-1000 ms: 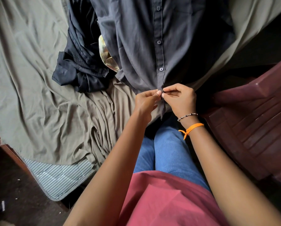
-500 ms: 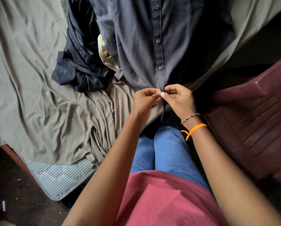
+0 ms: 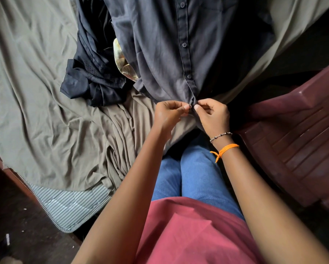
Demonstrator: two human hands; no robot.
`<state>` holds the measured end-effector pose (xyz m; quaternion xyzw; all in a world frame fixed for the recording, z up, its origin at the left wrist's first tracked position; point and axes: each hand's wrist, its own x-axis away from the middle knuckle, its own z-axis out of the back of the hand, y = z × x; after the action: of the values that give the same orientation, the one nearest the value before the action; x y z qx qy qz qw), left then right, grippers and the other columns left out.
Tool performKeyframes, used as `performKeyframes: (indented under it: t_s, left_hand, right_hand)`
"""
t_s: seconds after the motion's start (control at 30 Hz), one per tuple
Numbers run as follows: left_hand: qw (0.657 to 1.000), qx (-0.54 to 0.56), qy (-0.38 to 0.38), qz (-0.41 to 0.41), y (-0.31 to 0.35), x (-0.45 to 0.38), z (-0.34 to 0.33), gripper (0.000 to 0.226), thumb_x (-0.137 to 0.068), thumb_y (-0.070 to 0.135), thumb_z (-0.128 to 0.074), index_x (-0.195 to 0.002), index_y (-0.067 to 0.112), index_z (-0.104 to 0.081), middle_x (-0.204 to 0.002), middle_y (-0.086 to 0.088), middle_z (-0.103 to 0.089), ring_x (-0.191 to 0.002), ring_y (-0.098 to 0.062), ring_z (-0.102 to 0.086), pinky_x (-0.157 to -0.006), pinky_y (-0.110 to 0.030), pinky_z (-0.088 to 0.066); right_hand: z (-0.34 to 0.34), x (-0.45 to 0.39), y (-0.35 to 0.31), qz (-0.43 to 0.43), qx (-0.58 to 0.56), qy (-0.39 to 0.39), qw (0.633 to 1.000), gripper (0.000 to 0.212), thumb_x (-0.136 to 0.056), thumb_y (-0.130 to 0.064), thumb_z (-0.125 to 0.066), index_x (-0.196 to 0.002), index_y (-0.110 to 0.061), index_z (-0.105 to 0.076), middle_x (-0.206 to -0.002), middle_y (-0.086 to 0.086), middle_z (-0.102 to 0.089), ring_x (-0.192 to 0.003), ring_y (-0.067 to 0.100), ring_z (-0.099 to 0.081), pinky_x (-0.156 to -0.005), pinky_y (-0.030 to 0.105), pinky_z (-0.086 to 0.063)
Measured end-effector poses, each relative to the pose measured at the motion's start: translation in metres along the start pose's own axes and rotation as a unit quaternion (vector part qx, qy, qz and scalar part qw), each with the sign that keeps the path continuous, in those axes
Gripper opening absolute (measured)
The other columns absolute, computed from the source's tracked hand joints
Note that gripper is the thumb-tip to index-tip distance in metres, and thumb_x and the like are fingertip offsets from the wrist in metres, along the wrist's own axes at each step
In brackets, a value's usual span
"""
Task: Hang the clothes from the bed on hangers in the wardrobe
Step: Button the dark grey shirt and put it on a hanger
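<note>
A striped mattress edge (image 3: 68, 210) shows at the lower left, under a rumpled olive bedsheet (image 3: 36, 111) that covers the bed. Further right a crumpled black garment (image 3: 91, 80) lies on the sheet, with a scrap of pale patterned cloth (image 3: 121, 61) tucked between it and the dark grey button-up shirt (image 3: 160, 54). The shirt is spread face up on the bed, its button placket (image 3: 184, 44) running down toward the person. At the bottom hem the left hand (image 3: 169, 113) pinches the left side of the placket, its fingers (image 3: 185, 107) curled and clamped on the cloth. Just beside it the right hand (image 3: 213, 115) pinches the other side, thumb and forefinger closed on the fabric, the two hands nearly touching. The right wrist carries a beaded bracelet (image 3: 221, 135) and an orange thread band (image 3: 226, 148). At the far right stands a maroon plastic chair (image 3: 297, 141)
</note>
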<state>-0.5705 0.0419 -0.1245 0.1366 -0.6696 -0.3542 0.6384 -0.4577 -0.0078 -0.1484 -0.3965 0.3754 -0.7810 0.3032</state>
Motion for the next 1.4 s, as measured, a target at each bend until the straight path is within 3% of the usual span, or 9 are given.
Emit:
performKeyframes:
  t_s: [0.1,0.2,0.43,0.6,0.87,1.0,1.07,1.27,1.4]
  left_hand:
    - [1.0,-0.006,0.002,-0.014,0.002,0.002,-0.002,0.009,-0.086,-0.001,-0.063,-0.079,0.003,-0.067,-0.06,0.003,-0.063,-0.05,0.005,-0.057,-0.053,-0.007,-0.042]
    - [0.999,-0.019,0.014,-0.033,-0.001,-0.001,-0.003,0.014,-0.084,-0.001,-0.066,-0.072,0.007,-0.067,-0.058,0.006,-0.064,-0.053,0.004,-0.057,-0.058,-0.009,-0.045]
    - [0.999,-0.026,0.028,-0.015,-0.005,-0.006,-0.007,0.025,-0.083,0.003,-0.069,-0.062,0.017,-0.068,-0.058,0.003,-0.067,-0.069,-0.016,-0.064,-0.086,-0.038,-0.054]
    - [0.997,-0.067,0.038,-0.013,-0.006,-0.011,-0.008,0.029,-0.08,0.008,-0.072,-0.054,0.021,-0.068,-0.06,-0.001,-0.067,-0.069,-0.017,-0.064,-0.088,-0.044,-0.054]
    - [0.994,-0.099,0.043,-0.022,-0.009,-0.015,-0.011,0.019,-0.071,0.021,-0.072,-0.052,0.026,-0.07,-0.061,-0.003,-0.069,-0.069,-0.017,-0.063,-0.088,-0.047,-0.055]
    - [0.99,-0.125,0.06,-0.039,-0.011,-0.019,-0.012,0.016,-0.067,0.024,-0.072,-0.051,0.024,-0.067,-0.057,-0.006,-0.067,-0.06,-0.014,-0.057,-0.075,-0.035,-0.051]
    - [0.99,-0.124,0.044,-0.04,-0.01,-0.019,-0.011,0.021,-0.072,0.016,-0.075,-0.053,0.023,-0.067,-0.05,0.003,-0.062,-0.057,-0.012,-0.054,-0.071,-0.033,-0.046]
    - [0.998,-0.063,-0.015,-0.025,0.0,-0.009,-0.009,0.023,-0.084,-0.002,-0.066,-0.066,0.013,-0.066,-0.047,0.012,-0.061,-0.048,0.005,-0.054,-0.06,-0.01,-0.045]
    - [0.998,-0.021,-0.045,0.025,0.009,-0.002,-0.007,0.019,-0.09,0.006,-0.061,-0.071,0.01,-0.064,-0.046,0.012,-0.06,-0.046,0.007,-0.054,-0.047,-0.002,-0.038]
  right_hand:
    - [-0.001,0.002,0.0,0.006,-0.013,0.008,1.0,0.004,-0.077,0.0,-0.068,-0.079,-0.002,-0.069,-0.067,-0.003,-0.062,-0.057,-0.008,-0.057,-0.063,0.013,-0.05]
    - [0.001,0.001,0.002,-0.003,-0.027,0.01,1.0,0.004,-0.076,0.001,-0.07,-0.077,-0.002,-0.068,-0.062,-0.007,-0.06,-0.054,-0.007,-0.057,-0.061,0.012,-0.049]
    - [0.005,0.004,0.006,-0.02,-0.036,-0.018,0.999,0.011,-0.074,-0.002,-0.075,-0.074,-0.006,-0.065,-0.064,-0.004,-0.062,-0.057,-0.004,-0.058,-0.063,0.017,-0.052]
    - [0.006,0.007,0.005,-0.057,-0.076,-0.019,0.995,0.01,-0.076,-0.002,-0.074,-0.075,-0.008,-0.065,-0.068,0.001,-0.065,-0.064,0.01,-0.062,-0.064,0.021,-0.053]
    - [0.008,0.008,0.005,-0.058,-0.09,-0.017,0.994,0.01,-0.076,0.001,-0.073,-0.077,-0.006,-0.065,-0.066,-0.002,-0.064,-0.056,-0.004,-0.059,-0.062,0.013,-0.05]
    - [0.01,0.011,0.003,-0.085,-0.147,-0.022,0.985,0.01,-0.084,0.006,-0.061,-0.078,-0.001,-0.066,-0.069,0.007,-0.065,-0.06,0.004,-0.065,-0.063,0.021,-0.056]
    - [0.012,0.01,0.003,-0.094,-0.169,-0.028,0.981,0.014,-0.086,0.006,-0.058,-0.076,-0.001,-0.066,-0.07,0.01,-0.065,-0.061,0.009,-0.066,-0.062,0.023,-0.057]
    - [0.012,0.005,0.002,-0.046,-0.093,-0.02,0.994,0.014,-0.077,0.002,-0.07,-0.07,-0.009,-0.066,-0.066,0.0,-0.065,-0.059,0.007,-0.063,-0.063,0.021,-0.055]
    - [0.008,0.003,0.004,0.008,-0.035,-0.005,0.999,0.01,-0.073,0.001,-0.073,-0.071,-0.005,-0.066,-0.063,-0.003,-0.062,-0.056,-0.001,-0.059,-0.061,0.015,-0.051]
